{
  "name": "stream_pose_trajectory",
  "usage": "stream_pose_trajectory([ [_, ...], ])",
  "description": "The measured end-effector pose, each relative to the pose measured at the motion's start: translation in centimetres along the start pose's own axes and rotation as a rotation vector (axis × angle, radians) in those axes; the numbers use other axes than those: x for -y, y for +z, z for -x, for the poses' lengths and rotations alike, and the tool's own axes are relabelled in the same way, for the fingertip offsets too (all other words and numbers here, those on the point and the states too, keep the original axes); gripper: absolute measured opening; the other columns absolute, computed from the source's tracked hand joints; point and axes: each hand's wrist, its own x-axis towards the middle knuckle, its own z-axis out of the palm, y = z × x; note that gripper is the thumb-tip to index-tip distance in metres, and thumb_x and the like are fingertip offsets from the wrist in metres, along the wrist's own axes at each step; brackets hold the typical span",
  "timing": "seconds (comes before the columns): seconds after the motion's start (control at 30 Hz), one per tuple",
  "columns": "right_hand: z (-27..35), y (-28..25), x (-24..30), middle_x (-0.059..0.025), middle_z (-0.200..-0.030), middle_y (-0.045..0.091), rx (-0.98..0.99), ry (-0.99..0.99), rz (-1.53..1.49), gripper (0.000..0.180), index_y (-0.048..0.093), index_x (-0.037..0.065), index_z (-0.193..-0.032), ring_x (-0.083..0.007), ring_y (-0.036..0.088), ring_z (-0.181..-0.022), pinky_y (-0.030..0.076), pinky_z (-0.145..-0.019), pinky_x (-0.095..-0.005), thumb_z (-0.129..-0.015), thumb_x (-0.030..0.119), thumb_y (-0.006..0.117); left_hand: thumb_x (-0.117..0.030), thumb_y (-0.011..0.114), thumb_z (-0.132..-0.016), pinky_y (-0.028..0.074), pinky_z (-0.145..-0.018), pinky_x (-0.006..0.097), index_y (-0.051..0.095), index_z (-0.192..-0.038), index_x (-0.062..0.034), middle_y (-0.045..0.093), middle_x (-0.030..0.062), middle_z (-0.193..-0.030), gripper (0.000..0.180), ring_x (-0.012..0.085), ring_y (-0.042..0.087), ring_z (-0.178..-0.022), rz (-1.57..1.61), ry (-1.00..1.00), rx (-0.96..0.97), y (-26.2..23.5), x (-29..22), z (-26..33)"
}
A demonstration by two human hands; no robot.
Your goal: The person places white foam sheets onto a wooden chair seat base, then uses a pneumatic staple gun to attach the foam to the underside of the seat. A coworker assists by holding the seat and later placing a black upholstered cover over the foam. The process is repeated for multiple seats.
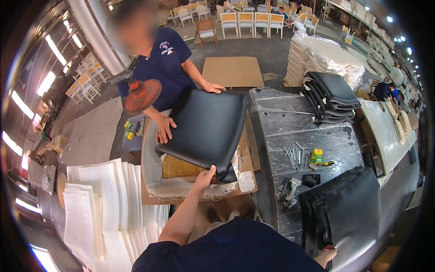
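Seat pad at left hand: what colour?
Seat pad: plain black; best in head view.

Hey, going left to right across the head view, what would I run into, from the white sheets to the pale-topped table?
White sheets, black padded seat, grey metal strips, green-and-yellow box, pale-topped table.

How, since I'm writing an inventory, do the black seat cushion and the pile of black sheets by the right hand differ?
The black seat cushion is a single puffed piece; the pile of black sheets is several thin, flat layers. The left hand and a co-worker's hands are on the cushion; only the right hand is at the pile, by its near edge. Both are black with a smooth sheen.
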Motion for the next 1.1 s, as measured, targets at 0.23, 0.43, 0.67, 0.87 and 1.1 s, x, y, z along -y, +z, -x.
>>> stream_pose_trajectory([
  [0.23, -2.4, 0.2, 2.0, -0.0161, -0.104, 0.074, 0.114, 0.001, -0.055, 0.032, 0.064, -0.001, -0.124, -0.0267, 0.073, -0.086, 0.066, -0.077, -0.0429, -0.106, 0.025, 0.072, -0.047, 0.064, -0.109, 0.056, -0.085, 0.053, 0.075, -0.094, 0.006, 0.077, 0.0227, -0.09, 0.057, 0.0414, 0.075, -0.089, -0.834, 0.422, -0.207, 2.3, 0.9, 0.7],
  [0.43, -2.2, 1.2, -0.5, -0.0114, -0.093, 0.073, 0.08, 0.044, -0.009, 0.035, 0.067, 0.001, -0.112, -0.0232, 0.073, -0.082, 0.066, -0.074, -0.0386, -0.112, 0.036, 0.065, -0.032, 0.07, -0.102, 0.031, -0.126, 0.066, 0.059, -0.151, -0.0017, 0.041, 0.0267, -0.169, 0.059, 0.0515, 0.037, -0.156, -1.172, 0.644, -0.244, 5.0, 6.2, 11.2],
  [0.67, -2.7, 1.2, 2.4, -0.0149, -0.101, 0.077, 0.007, -0.029, -0.005, 0.042, 0.072, -0.001, -0.117, -0.0251, 0.074, -0.09, 0.064, -0.08, -0.0395, -0.11, 0.04, 0.068, -0.023, 0.074, -0.098, 0.027, -0.132, 0.061, 0.046, -0.164, -0.0026, 0.032, 0.0229, -0.176, 0.074, 0.0483, 0.03, -0.163, -1.136, 0.642, -0.153, 3.6, 6.7, 11.0],
  [0.87, 0.1, -1.5, 2.6, -0.0155, -0.103, 0.078, 0.001, -0.124, 0.029, 0.043, 0.073, -0.002, -0.118, -0.0258, 0.074, -0.091, 0.064, -0.081, -0.0397, -0.11, 0.04, 0.069, -0.023, 0.071, -0.1, 0.024, -0.135, 0.058, 0.045, -0.164, -0.0048, 0.032, 0.0168, -0.178, 0.071, 0.0402, 0.028, -0.166, -1.169, 0.65, -0.033, 2.2, 6.4, 10.6],
  [1.1, 2.9, -3.8, 4.0, -0.0162, -0.106, 0.078, -0.013, -0.332, 0.114, 0.045, 0.074, -0.002, -0.119, -0.0266, 0.074, -0.093, 0.063, -0.083, -0.0399, -0.109, 0.042, 0.07, -0.022, 0.069, -0.102, 0.024, -0.135, 0.058, 0.043, -0.165, -0.0049, 0.033, 0.0171, -0.177, 0.07, 0.039, 0.029, -0.166, -1.139, 0.704, 0.029, 1.6, 6.3, 10.2],
])
